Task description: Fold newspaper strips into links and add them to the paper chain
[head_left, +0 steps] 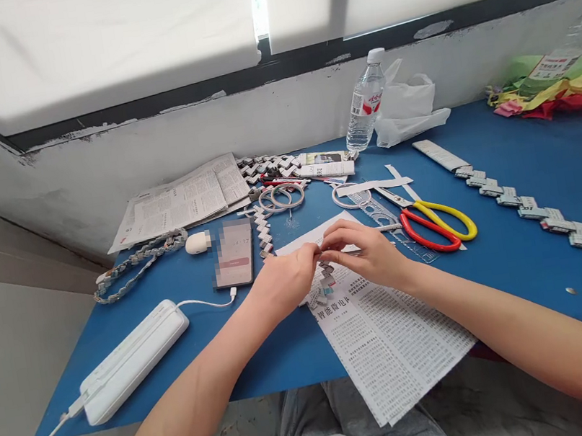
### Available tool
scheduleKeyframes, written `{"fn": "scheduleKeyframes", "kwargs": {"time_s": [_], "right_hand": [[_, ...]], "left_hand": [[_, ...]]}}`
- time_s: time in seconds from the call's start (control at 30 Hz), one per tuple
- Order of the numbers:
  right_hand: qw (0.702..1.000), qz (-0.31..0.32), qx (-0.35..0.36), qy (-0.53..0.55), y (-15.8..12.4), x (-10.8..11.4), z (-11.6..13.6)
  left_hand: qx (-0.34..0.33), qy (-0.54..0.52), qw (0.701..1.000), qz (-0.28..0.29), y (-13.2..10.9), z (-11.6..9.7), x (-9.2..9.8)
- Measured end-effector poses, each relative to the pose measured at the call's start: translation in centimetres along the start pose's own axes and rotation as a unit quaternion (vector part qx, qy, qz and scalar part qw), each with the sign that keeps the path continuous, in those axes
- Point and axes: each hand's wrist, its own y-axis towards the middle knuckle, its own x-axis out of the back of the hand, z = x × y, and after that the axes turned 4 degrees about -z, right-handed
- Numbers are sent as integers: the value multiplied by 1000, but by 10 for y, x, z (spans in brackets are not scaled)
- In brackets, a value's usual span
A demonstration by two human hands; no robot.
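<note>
My left hand and my right hand meet over a sheet of newspaper, fingertips pinched together. Between and below them hangs a short zigzag chain of folded newspaper, its upper end inside my fingers. The exact spot each hand grips is hidden by the fingers. Another stretch of zigzag paper chain lies just beyond my left hand; whether the two join is hidden. The newspaper sheet overhangs the table's near edge toward my lap. Scissors with red and yellow handles rest right of my right hand.
On the blue table lie a phone on a charging cable, a white power strip and a stack of newspapers. A water bottle stands at the back. A long paper chain runs down the right side.
</note>
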Motion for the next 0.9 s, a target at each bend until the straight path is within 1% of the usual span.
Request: {"fn": "scheduleKeyframes", "kwargs": {"time_s": [0.13, 0.3, 0.47, 0.53, 0.6, 0.7, 0.77, 0.83, 0.9], "right_hand": [[999, -10, -32, 36, 1, 0, 0], [996, 13, -67, 64, 2, 3, -3], [992, 31, -80, 92, 3, 4, -4], [991, 36, -85, 93, 3, 4, -4], [991, 38, -90, 90, 3, 4, -5], [991, 28, -97, 87, 2, 3, -5], [991, 19, -99, 83, 2, 4, -4], [992, 12, -97, 74, 2, 3, -4], [994, 8, -91, 59, 2, 3, -3]], "left_hand": [[21, -30, 999, 4, 1, -2, 3], [44, -83, 995, 13, 2, -2, 8], [52, -125, 991, 22, 2, -1, 5], [65, -161, 985, 20, 2, -1, 4], [93, -235, 968, 10, 3, -1, 3], [142, -369, 918, -18, 4, -2, 1], [163, -429, 888, -26, 4, -2, 0], [170, -453, 875, -17, 5, -3, -2], [163, -444, 881, -1, 6, -4, -3]]}}
